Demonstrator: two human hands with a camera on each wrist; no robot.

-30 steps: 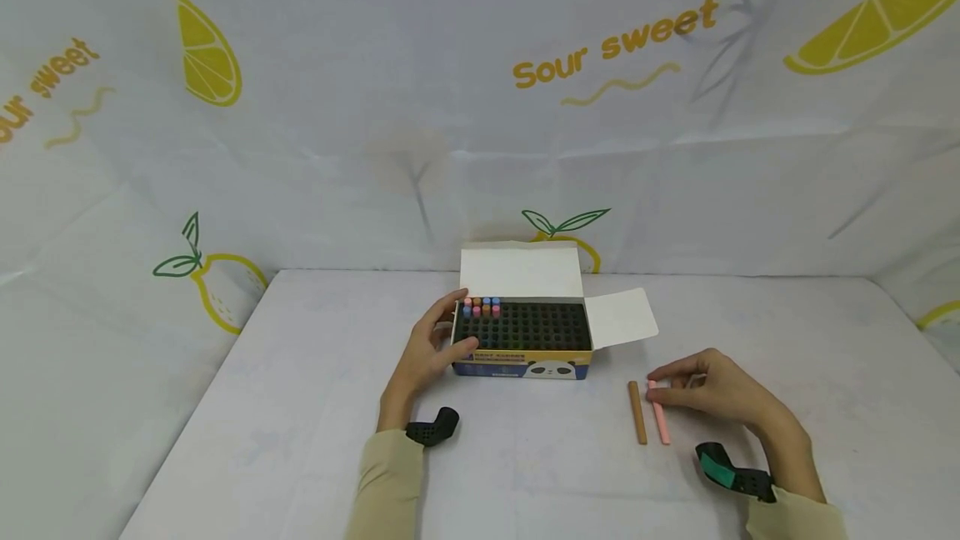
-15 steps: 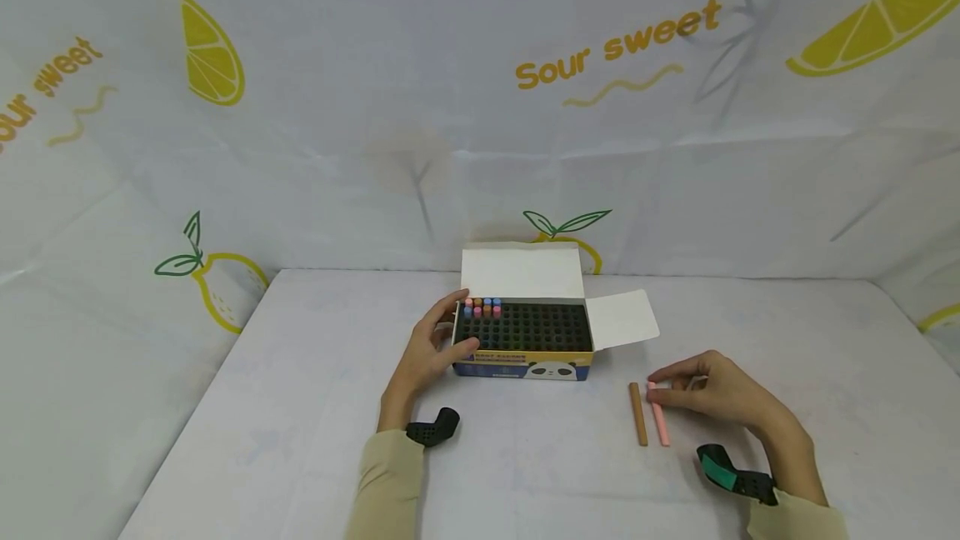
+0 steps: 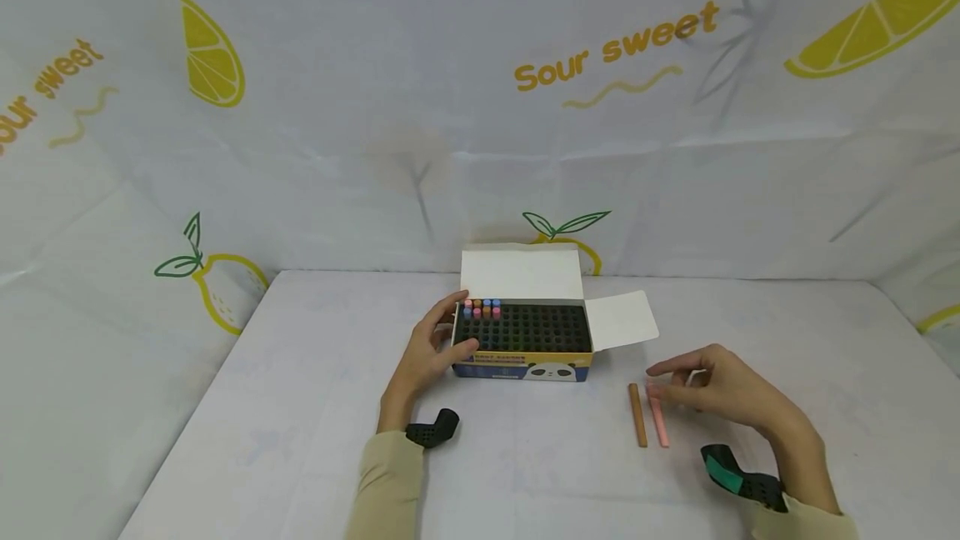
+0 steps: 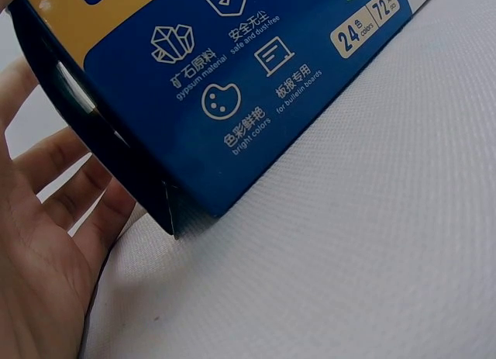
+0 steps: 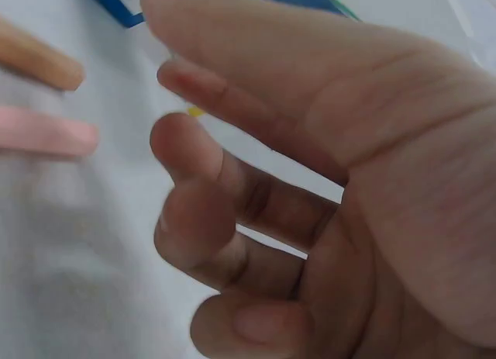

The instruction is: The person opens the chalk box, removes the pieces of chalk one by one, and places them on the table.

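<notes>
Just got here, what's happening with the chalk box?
A person steadies the open chalk box with the left hand, gripping its left end. Eight coloured sticks stand in its back-left corner. The right hand hovers over the far end of a pink stick on the table; the right wrist view shows a gap between them, so nothing is held there. A brown stick lies beside the pink one.

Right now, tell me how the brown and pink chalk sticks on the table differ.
Colour: the brown stick is tan, the pink stick pale pink.
Place: the pink stick lies nearer the right hand than the brown stick.
In the head view, that hand partly covers the pink stick; the brown stick shows whole.
Both lie on the table, side by side.
</notes>
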